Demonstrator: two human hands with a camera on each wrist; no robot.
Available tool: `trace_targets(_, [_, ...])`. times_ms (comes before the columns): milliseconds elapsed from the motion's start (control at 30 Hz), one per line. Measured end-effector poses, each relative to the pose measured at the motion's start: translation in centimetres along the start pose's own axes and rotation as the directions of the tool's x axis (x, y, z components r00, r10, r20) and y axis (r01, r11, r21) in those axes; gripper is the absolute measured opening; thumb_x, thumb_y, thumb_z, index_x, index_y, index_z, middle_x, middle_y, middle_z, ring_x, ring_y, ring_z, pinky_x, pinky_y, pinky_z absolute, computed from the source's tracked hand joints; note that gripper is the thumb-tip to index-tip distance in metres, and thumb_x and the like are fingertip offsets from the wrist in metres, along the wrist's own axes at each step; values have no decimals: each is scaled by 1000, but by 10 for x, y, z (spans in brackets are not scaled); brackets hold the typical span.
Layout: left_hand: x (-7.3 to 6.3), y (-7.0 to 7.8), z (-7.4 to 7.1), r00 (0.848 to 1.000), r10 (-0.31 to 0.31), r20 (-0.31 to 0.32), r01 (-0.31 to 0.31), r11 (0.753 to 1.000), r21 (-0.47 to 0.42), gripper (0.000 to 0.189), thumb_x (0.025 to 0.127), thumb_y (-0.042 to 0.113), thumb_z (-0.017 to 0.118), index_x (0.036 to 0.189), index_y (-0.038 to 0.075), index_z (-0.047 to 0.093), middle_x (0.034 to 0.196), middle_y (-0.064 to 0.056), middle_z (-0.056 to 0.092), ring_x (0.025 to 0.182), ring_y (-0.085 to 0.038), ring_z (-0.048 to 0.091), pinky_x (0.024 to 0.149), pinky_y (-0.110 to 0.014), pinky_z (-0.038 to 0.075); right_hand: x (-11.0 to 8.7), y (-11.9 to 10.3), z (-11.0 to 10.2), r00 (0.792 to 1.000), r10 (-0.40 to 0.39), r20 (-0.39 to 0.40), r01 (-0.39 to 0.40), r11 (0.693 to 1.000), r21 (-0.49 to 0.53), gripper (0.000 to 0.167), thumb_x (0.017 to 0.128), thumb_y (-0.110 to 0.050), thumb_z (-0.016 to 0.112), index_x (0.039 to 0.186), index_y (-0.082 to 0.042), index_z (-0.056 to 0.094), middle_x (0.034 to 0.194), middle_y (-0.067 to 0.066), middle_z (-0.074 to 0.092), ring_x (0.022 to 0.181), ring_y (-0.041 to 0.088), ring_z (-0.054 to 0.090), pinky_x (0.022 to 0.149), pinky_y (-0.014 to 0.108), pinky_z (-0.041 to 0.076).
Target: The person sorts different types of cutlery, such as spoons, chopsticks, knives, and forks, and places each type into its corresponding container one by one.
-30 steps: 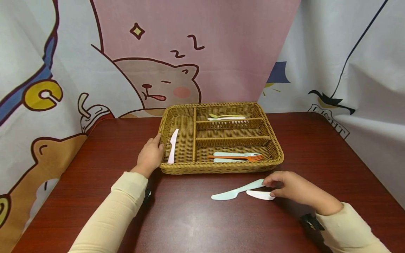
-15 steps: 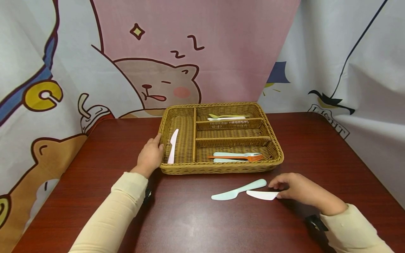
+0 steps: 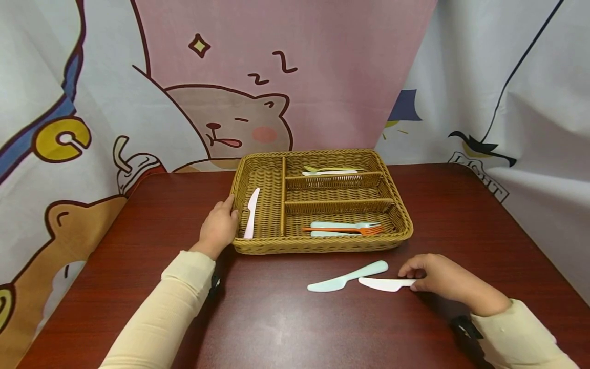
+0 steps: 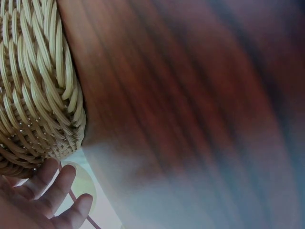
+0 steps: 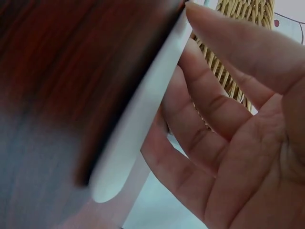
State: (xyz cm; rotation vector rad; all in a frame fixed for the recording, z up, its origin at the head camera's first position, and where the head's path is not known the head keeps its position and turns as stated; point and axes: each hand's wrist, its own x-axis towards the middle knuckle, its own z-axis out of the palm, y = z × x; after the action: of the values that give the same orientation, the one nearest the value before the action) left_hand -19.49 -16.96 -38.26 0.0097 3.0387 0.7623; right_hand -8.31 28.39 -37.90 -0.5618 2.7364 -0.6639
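Observation:
My left hand rests against the left rim of a divided wicker basket; in the left wrist view its fingers lie spread and relaxed by the woven wall. Near the basket's right front corner, my right hand is at the handle of a white knife on the table. Its thumb touches the handle in the right wrist view, while the loosely bent fingers lie alongside. The handle shows there up to its rounded end. A mint green knife lies beside the white one.
In the basket are a pink knife on the left, an orange fork with pale blue cutlery in front, and yellow and white cutlery at the back. Low dividers part it. A printed curtain hangs behind the dark table.
My right hand has slid right along the white knife, off the mint green knife's end, uncovering more of both. The knives keep their places. My left hand and the basket have not moved.

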Motion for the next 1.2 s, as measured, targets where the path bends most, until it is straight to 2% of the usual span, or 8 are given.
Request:
trace_targets(367, [1, -1, 0, 1000, -4, 1, 4, 1000, 2, 53, 103, 22, 39, 153, 7, 28, 137, -23, 46, 122, -41, 49, 98, -55, 41, 2, 0, 1, 1000, -5, 11, 5, 999, -37, 22, 72, -2, 79, 82, -20, 71, 83, -9, 61, 74, 5, 51, 64, 26, 43])
trace_targets(767, [2, 0, -1, 1000, -10, 8, 10, 1000, -1, 53, 103, 22, 40, 153, 8, 27, 137, -23, 46, 122, -40, 49, 98, -55, 41, 2, 0, 2, 997, -77, 18, 78, 996, -38, 25, 72, 0, 78, 79, -22, 68, 76, -14, 54, 69, -1, 46, 59, 23, 40])
trace_targets(933, [2, -1, -1, 1000, -6, 7, 6, 1000, 1, 53, 103, 21, 40, 153, 8, 28, 137, -23, 46, 122, -41, 48, 98, -55, 41, 1, -1, 1, 993, -111, 30, 111, 994, -4, 25, 71, 1, 78, 79, -20, 67, 73, -15, 54, 67, -3, 45, 56, 22, 40])
trace_targets(1200, [0, 0, -1, 1000, -8, 11, 8, 1000, -2, 53, 103, 22, 40, 153, 7, 27, 137, -23, 46, 123, -40, 48, 98, -55, 41, 1, -5, -2, 991, -122, 54, 119, 991, 65, 22, 73, -2, 77, 79, -21, 68, 72, -17, 55, 66, -4, 46, 56, 21, 40])
